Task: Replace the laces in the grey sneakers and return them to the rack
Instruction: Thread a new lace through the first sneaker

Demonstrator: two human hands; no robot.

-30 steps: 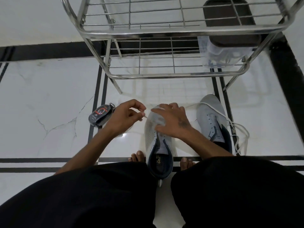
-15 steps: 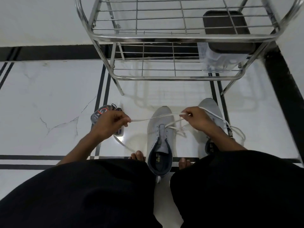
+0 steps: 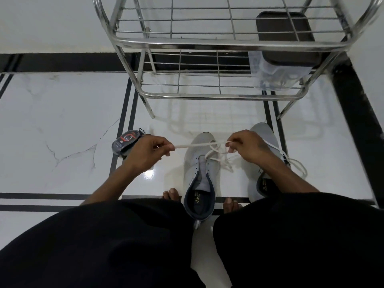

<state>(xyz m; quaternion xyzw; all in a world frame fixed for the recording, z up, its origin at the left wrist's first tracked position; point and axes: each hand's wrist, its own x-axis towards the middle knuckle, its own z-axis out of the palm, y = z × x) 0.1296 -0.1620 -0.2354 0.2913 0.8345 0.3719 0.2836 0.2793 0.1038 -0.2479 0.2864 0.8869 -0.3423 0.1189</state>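
Observation:
A grey sneaker (image 3: 192,163) with a dark lining stands on the floor between my knees, toe pointing at the rack. A white lace (image 3: 197,144) runs taut above its toe. My left hand (image 3: 145,151) pinches one end of that lace left of the shoe. My right hand (image 3: 247,145) pinches the other part over the shoe's right side, with loose loops of lace under it. The second grey sneaker (image 3: 264,132) lies to the right, half hidden by my right forearm, with its own white lace (image 3: 297,163) trailing.
A steel wire shoe rack (image 3: 207,96) stands just beyond the shoes. A clear container with a dark lid (image 3: 278,65) sits on its lower shelf at the right. A small dark packet (image 3: 124,140) lies on the white marble floor behind my left hand.
My hands moved apart from the shoe's toe and drew the lace out taut between them. My right hand shifted right, over the gap between the two sneakers.

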